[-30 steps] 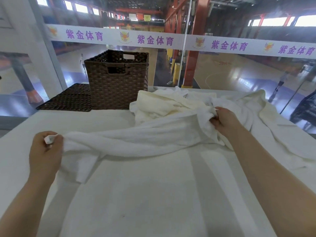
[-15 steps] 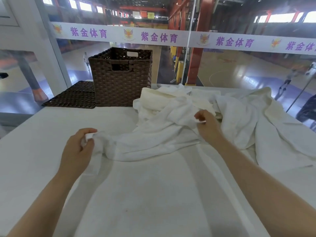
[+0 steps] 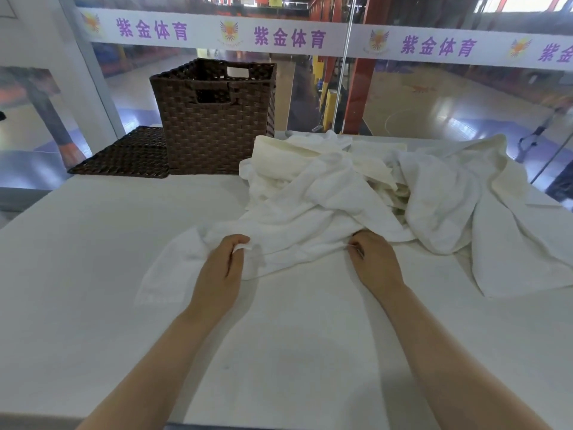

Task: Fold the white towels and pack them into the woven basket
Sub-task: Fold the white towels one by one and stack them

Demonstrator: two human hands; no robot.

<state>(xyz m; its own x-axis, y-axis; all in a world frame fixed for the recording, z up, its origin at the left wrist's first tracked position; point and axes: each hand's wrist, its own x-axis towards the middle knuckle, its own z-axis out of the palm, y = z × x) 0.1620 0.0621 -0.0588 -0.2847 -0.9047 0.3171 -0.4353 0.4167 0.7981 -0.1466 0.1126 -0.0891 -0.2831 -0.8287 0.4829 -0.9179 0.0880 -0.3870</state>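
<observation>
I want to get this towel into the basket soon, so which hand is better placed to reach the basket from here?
Left, probably. The woven basket stands at the far left of the table, on the left hand's side. The right hand would have to cross over. Both hands pinch the same towel now.

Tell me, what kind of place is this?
Probably a sports hall: a shiny court floor with painted lines lies beyond the glass, under a banner. Towels wait on a white table.
</observation>
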